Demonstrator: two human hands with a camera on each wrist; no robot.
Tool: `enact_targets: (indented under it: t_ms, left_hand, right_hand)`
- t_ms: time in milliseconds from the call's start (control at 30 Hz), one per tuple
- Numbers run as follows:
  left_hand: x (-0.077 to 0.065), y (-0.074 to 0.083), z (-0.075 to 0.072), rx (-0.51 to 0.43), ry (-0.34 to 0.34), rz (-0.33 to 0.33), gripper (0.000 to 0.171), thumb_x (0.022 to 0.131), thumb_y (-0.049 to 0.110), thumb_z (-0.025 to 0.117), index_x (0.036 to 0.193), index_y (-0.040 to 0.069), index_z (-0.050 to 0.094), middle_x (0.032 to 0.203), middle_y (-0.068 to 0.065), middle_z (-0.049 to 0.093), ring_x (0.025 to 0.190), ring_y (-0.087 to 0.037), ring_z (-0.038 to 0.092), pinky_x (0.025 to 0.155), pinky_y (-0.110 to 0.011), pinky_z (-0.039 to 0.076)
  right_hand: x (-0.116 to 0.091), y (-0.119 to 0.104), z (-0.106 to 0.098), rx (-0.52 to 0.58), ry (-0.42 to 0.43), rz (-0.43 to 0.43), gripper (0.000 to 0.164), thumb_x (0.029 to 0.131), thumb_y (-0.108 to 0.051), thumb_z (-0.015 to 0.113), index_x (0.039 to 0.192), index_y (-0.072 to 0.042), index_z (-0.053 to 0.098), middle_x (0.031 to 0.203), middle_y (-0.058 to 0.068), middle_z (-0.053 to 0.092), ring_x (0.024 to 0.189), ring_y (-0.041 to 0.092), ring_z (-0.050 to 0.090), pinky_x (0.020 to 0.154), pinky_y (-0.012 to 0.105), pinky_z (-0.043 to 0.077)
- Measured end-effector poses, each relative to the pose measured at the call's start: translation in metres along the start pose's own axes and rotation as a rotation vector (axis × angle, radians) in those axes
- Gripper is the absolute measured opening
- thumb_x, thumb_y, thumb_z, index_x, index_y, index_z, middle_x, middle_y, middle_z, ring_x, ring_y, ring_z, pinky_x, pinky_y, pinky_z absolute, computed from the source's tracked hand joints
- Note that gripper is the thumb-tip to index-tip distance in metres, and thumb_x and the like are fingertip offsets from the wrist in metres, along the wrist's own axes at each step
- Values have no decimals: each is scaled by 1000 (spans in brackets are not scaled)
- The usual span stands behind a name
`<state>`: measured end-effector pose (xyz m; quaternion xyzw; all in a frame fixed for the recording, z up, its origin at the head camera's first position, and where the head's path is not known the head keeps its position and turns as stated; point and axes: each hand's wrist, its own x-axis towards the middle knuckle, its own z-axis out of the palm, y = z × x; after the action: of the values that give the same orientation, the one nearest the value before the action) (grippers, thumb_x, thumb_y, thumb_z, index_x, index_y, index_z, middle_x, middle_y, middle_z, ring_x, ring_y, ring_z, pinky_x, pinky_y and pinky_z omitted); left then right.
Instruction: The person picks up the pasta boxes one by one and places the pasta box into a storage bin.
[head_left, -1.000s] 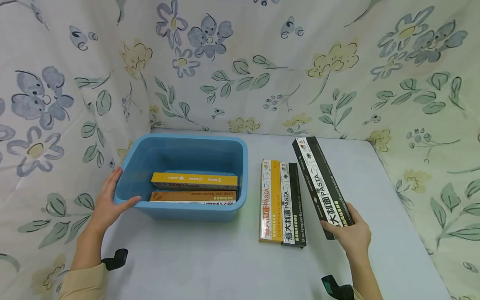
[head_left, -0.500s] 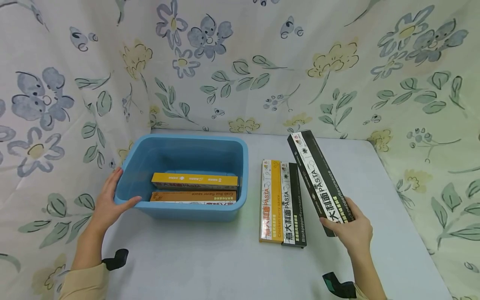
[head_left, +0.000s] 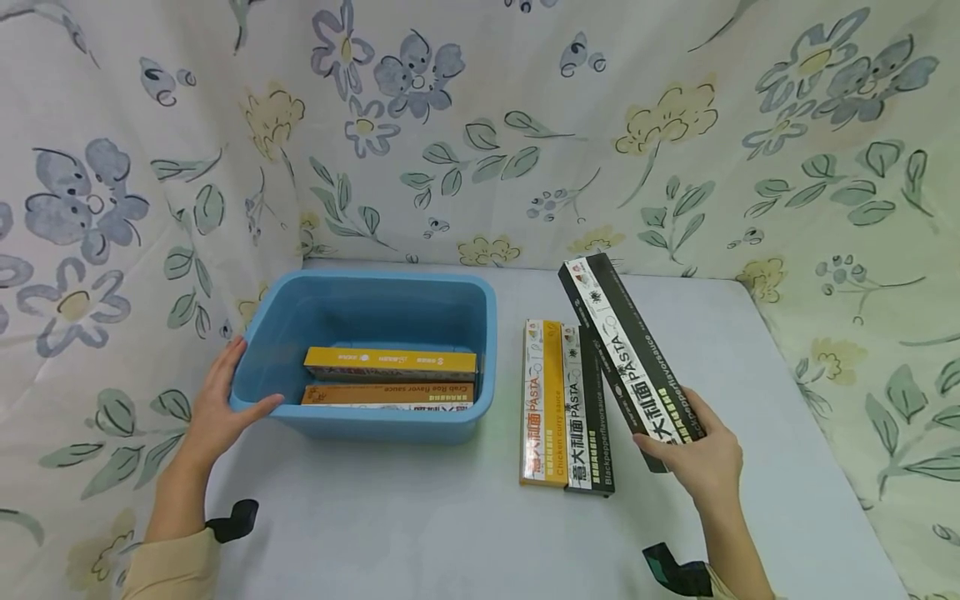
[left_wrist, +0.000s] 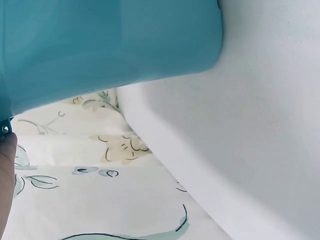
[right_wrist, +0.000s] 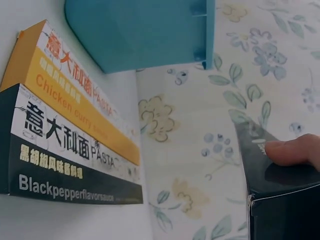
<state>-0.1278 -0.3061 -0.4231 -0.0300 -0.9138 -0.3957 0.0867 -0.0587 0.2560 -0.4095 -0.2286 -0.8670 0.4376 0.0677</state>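
Observation:
My right hand grips the near end of a black and white pasta box, thumb across its face, the far end raised and leaning left. In the right wrist view my thumb presses on this dark box. My left hand rests spread at the near left corner of a blue plastic bin, touching its rim. Inside the bin lie a yellow box and an orange-brown crab roe pasta box. The left wrist view shows mainly the bin's wall.
Between bin and right hand, a yellow chicken curry pasta box and a black pepper pasta box lie side by side on the white table. A floral curtain hangs behind the table and along its sides.
My right hand has tilted the black pasta box further left, its far end moving left and away from me, now overlapping the black box on the table. My left hand stays at the bin.

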Motion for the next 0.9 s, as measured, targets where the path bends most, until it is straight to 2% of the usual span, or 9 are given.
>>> enact_targets:
  t_ms: [133, 367, 533, 900]
  left_hand:
    - [0, -1, 1, -1, 0, -5, 94, 84, 31, 72, 156, 8, 15, 160, -21, 9, 142, -51, 9, 100, -80, 11]
    - [0, -2, 2, 11, 4, -1, 95, 83, 30, 72, 156, 8, 15, 160, -22, 10, 142, -52, 10, 99, -80, 13]
    - [0, -1, 2, 6, 6, 5, 94, 83, 29, 72, 156, 7, 16, 160, -22, 10, 141, -52, 11, 99, -80, 14]
    - [0, 0, 2, 6, 14, 20, 94, 83, 29, 72, 155, 6, 17, 160, -22, 11, 141, -52, 12, 99, -80, 14]
  right_hand:
    - [-2, -5, 0, -13, -17, -28, 97, 67, -12, 89, 149, -5, 38, 127, 29, 52, 103, 36, 53, 60, 14, 44]
    - [-7, -14, 2, -49, -36, -91, 96, 64, -11, 90, 146, -3, 41, 125, 29, 56, 99, 35, 54, 65, 25, 47]
    - [-11, -20, 4, -53, -36, -152, 92, 62, -9, 90, 143, -1, 45, 125, 28, 57, 96, 33, 56, 64, 21, 46]
    - [-17, -32, 9, -52, -97, -181, 93, 62, -9, 90, 143, -3, 45, 127, 26, 57, 96, 33, 57, 64, 20, 49]
